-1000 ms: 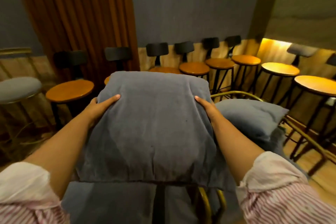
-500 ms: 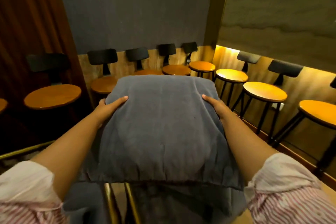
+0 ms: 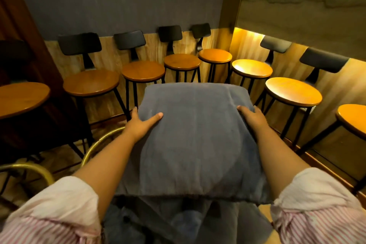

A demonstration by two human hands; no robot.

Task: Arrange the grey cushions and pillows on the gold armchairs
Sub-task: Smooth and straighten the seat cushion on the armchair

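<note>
A large grey cushion [image 3: 195,140] is held flat in front of me at chest height. My left hand [image 3: 141,123] grips its left edge, thumb on top. On the opposite edge my right hand [image 3: 252,118] grips the same way. More grey fabric [image 3: 178,222] hangs under the cushion's near edge. Curved gold tubes of an armchair frame [image 3: 95,143] show at the lower left, below my left forearm; the armchair's seat is hidden.
A row of wooden-seat stools with black backs [image 3: 143,69] lines the blue far wall, and more stools [image 3: 293,91] run along the lit right wall. Another round seat [image 3: 21,98] stands at the left by a dark wooden panel.
The view has swung right and tilted down while both hands keep hold of the cushion. The second grey pillow and armchair seen a second ago have left the frame; the right wall stools are nearer.
</note>
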